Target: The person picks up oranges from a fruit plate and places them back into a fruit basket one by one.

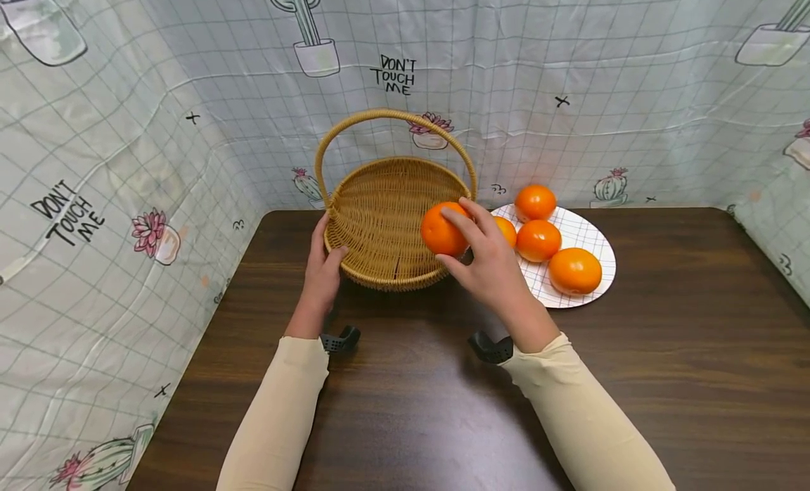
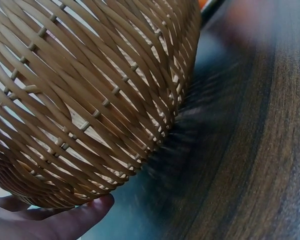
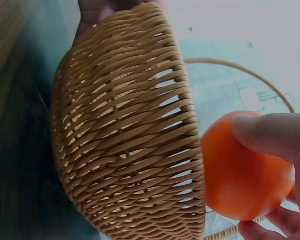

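A wicker basket (image 1: 392, 217) with a tall arched handle stands on the table, its hollow facing up and toward me. My left hand (image 1: 323, 273) holds the basket's left rim, the thumb over the edge; in the left wrist view, fingers (image 2: 80, 220) lie against the woven side. My right hand (image 1: 490, 262) grips an orange (image 1: 441, 229) between thumb and fingers, over the basket's right rim. From the right wrist view, this orange (image 3: 245, 170) is right at the rim, the thumb (image 3: 265, 131) on top of it.
Right of the basket, a white oval plate (image 1: 598, 245) with a grid pattern bears several more oranges (image 1: 574, 271), one partly hidden behind my right hand. The dark wooden table (image 1: 405, 399) stretches toward me. A printed cactus cloth (image 1: 544, 69) hangs behind and at the left.
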Demonstrator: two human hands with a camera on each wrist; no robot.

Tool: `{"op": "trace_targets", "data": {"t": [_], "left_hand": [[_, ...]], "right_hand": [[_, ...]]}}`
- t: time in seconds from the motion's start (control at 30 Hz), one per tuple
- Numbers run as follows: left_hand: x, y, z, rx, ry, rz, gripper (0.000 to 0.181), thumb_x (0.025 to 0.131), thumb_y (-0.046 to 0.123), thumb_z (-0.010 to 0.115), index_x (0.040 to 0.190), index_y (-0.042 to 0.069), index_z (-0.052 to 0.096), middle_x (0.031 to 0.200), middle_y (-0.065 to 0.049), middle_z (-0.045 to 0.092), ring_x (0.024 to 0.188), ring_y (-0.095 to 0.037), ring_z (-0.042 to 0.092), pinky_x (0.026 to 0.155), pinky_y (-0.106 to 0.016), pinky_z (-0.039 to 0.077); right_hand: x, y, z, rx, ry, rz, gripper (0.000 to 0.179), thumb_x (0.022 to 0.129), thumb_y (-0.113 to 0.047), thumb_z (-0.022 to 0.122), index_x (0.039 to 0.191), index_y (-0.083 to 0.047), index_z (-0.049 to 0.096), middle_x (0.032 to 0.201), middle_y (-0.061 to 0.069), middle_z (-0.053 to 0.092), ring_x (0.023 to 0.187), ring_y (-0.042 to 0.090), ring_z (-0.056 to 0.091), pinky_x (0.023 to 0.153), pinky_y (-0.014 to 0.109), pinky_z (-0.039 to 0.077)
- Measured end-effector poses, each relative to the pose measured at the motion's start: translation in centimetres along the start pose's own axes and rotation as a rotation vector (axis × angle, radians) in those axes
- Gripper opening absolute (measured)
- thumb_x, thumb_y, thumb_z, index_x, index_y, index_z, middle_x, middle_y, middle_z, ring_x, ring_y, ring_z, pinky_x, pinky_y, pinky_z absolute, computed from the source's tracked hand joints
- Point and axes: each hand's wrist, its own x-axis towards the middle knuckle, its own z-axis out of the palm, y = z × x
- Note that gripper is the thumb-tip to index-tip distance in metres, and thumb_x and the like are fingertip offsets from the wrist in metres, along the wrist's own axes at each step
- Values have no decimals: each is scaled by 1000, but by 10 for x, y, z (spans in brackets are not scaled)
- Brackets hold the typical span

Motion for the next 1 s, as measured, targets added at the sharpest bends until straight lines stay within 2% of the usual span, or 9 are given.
{"op": "trace_targets", "data": {"t": [0.17, 0.37, 0.7, 1.0], "left_hand": [[-3, 9, 3, -19, -10, -8, 67, 98, 4, 37, 156, 26, 11, 160, -14, 12, 137, -45, 35, 106, -60, 34], [-9, 20, 6, 41, -13, 24, 68, 97, 6, 39, 157, 18, 10, 161, -16, 10, 139, -44, 31, 109, -59, 32], [-9, 21, 6, 83, -3, 32, 68, 96, 4, 39, 157, 15, 11, 160, -16, 11, 140, -42, 30, 110, -55, 32], [-9, 21, 6, 46, -7, 34, 68, 95, 0, 37, 156, 11, 9, 161, -16, 9, 141, -41, 30, 111, -54, 31]], "right_hand": [[-1, 1, 3, -7, -29, 35, 65, 78, -20, 81, 136, -16, 53, 145, 17, 43, 126, 39, 49, 101, 53, 44], [-2, 3, 5, -14, -47, 57, 66, 79, -25, 80, 138, -18, 51, 146, 16, 42, 127, 38, 50, 100, 53, 45], [-1, 3, 3, -35, -95, 71, 57, 85, -26, 74, 136, -15, 54, 146, 15, 43, 126, 36, 50, 100, 51, 45], [0, 6, -4, -33, -107, 92, 49, 86, -23, 72, 132, -15, 57, 143, 14, 46, 124, 37, 51, 99, 52, 45]]}}
